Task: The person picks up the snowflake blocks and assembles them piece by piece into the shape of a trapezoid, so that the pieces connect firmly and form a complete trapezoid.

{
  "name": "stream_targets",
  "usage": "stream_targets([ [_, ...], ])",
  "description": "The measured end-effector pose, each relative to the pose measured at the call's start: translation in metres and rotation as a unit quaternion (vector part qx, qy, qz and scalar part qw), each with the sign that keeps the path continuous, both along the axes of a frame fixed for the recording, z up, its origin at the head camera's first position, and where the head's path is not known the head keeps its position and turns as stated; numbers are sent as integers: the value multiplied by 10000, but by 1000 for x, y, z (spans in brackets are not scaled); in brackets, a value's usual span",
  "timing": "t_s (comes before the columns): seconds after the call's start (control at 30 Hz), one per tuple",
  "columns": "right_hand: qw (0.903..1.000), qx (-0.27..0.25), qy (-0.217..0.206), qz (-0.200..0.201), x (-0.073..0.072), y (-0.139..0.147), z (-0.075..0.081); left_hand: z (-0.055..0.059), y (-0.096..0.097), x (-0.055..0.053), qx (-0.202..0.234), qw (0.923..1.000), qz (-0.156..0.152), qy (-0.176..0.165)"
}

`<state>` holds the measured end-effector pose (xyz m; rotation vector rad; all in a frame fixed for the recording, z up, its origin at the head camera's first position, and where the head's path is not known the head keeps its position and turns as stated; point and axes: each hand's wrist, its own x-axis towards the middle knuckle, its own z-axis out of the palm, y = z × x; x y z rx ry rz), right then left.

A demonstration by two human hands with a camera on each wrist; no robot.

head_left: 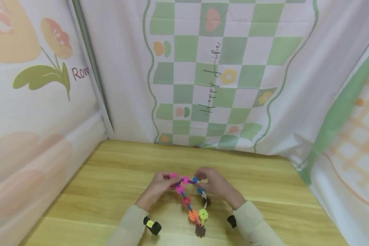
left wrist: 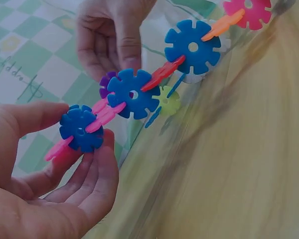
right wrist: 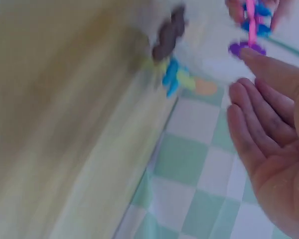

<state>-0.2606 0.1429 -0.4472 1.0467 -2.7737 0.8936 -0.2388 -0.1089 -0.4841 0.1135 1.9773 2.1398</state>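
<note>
A chain of notched plastic discs, linked edge to edge, hangs between the two hands in a narrow loop. In the left wrist view my left hand (left wrist: 55, 174) pinches a blue disc (left wrist: 81, 128) between thumb and fingers, with pink discs (left wrist: 105, 117) slotted beside it. My right hand (head_left: 216, 184) is at the chain's other side, near a blue disc (head_left: 195, 179). In the right wrist view its fingers are loosely extended, and the thumb overlaps a purple disc (right wrist: 247, 48); whether it touches is unclear. An orange disc (head_left: 193, 215) and a dark brown disc (head_left: 200, 231) hang lowest.
A wood-grain table (head_left: 110, 191) lies beneath the hands. Behind it hangs a white and green checked cloth (head_left: 187, 75); printed cloths (head_left: 33, 109) close off both sides. Black straps (head_left: 153, 226) are on the wrists.
</note>
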Motion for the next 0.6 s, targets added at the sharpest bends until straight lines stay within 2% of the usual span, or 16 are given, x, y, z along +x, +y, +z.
stream_targets([
  [0.1, 9977, 172, -578, -304, -7, 4, 0, 0, -3, 0, 31, 9999, -102, -90],
  [0.2, 9938, 341, -936, -492, -13, 3, -6, 0, -5, 0, -61, 9996, -182, -187],
  [0.37, 9897, 489, -1291, -385, -15, -5, -19, -4, -10, 1, -375, 9983, -388, -213],
  [0.5, 9891, 237, -1431, -263, -10, -9, -21, -5, -12, 2, -611, 9943, -860, -146],
  [0.6, 9903, 158, -1367, -176, -7, -10, -16, -2, -12, 2, -967, 9846, -1454, -3],
])
